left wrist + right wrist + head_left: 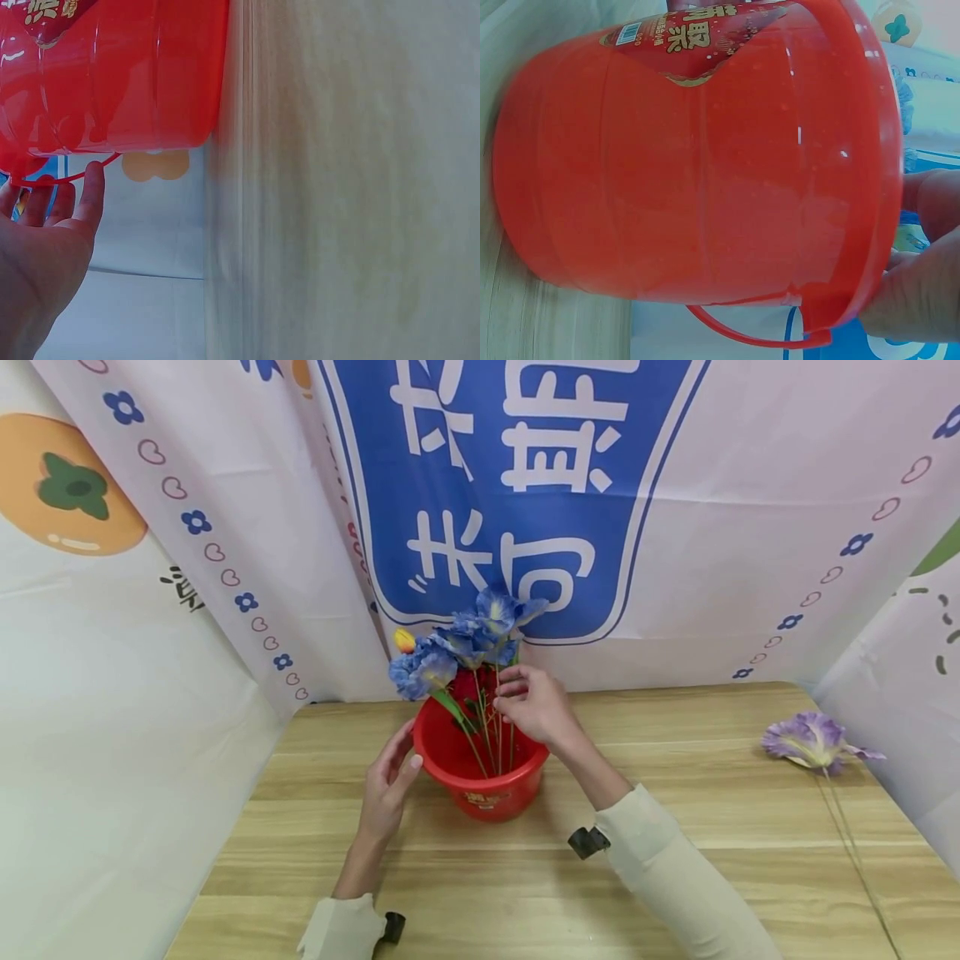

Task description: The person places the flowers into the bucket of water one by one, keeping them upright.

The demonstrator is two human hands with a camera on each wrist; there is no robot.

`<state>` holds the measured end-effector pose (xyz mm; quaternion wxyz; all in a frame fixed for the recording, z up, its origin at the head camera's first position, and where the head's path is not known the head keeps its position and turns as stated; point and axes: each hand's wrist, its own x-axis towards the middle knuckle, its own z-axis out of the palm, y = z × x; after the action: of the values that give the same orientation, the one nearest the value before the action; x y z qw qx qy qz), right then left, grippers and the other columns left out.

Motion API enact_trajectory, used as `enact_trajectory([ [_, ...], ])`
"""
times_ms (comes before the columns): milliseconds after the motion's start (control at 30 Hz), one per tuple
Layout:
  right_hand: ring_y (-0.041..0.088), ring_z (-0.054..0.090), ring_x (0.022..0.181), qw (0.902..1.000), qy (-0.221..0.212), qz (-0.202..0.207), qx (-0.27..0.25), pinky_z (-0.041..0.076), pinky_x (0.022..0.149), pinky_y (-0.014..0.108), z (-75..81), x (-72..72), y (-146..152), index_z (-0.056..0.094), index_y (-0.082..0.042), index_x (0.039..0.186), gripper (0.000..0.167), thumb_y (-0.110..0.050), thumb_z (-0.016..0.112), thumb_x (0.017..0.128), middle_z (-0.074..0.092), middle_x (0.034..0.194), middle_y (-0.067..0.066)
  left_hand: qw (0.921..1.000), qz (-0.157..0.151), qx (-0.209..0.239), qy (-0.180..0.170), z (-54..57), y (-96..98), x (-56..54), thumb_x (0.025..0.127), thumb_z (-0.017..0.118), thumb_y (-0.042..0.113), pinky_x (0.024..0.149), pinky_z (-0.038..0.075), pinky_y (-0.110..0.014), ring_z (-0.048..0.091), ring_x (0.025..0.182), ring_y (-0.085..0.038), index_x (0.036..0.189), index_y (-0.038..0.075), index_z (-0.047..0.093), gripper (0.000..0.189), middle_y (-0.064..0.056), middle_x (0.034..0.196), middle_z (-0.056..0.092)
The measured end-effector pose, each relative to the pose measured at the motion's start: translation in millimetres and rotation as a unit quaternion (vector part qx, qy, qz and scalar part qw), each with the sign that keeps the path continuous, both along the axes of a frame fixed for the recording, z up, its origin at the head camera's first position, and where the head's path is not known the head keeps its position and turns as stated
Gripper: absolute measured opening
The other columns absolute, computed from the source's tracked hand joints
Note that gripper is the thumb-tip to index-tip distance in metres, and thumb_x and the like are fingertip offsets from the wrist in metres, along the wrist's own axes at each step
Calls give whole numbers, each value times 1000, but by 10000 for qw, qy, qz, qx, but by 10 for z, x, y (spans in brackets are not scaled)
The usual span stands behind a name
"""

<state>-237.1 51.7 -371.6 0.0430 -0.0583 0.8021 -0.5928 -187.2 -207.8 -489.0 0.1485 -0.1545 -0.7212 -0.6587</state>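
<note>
A red plastic bucket (495,802) stands upright on the table, holding several blue artificial flowers (423,670), a yellow tulip bud (403,640) and a dark red bloom (467,687). My left hand (388,781) rests against the bucket's left side near the rim. In the left wrist view its fairly straight fingers touch the thin red handle (71,179). Over the right part of the opening, my right hand (534,703) has bent fingers at a flower stem (499,739) and appears to pinch it. The right wrist view hides the fingertips behind the rim (889,150).
A purple artificial flower (808,742) lies on the right of the wooden table (675,827), its long stem running toward the front edge. Behind the table hangs a printed cloth (720,568) with a blue panel, close to the bucket and blooms.
</note>
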Motion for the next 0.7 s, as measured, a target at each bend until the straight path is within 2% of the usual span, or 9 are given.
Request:
enact_trajectory([
  [133, 32, 77, 103, 9998, 44, -18, 217, 68, 86, 41, 23, 59, 50, 66, -2, 138, 42, -7, 75, 97, 74, 125, 17, 10000, 6, -18, 22, 7, 8, 4, 106, 57, 4, 117, 47, -18, 58, 139, -8, 159, 2, 49, 54, -21, 159, 55],
  [300, 31, 74, 115, 9993, 92, 16, 368, 67, 91, 39, 28, 120, 114, 66, -4, 139, 44, -12, 77, 97, 74, 129, 14, 10000, 8, -6, -16, 4, 6, 13, 106, 57, 5, 116, 48, -17, 58, 139, -8, 159, 3, 49, 54, -21, 160, 54],
  [467, 33, 72, 121, 9996, 145, 86, 229, 66, 94, 39, 29, 184, 193, 63, -2, 143, 47, -12, 75, 98, 72, 132, 15, 10000, -38, 24, -30, -7, 1, 11, 106, 57, 4, 113, 51, -17, 57, 140, -7, 160, 3, 48, 54, -21, 160, 53],
  [700, 35, 72, 120, 9997, 217, 48, -113, 67, 92, 39, 21, 253, 342, 64, 0, 141, 45, -8, 74, 98, 71, 133, 19, 9998, -135, 117, 60, -6, 11, -3, 105, 56, 1, 112, 51, -18, 58, 141, -7, 160, 1, 47, 55, -24, 160, 52],
])
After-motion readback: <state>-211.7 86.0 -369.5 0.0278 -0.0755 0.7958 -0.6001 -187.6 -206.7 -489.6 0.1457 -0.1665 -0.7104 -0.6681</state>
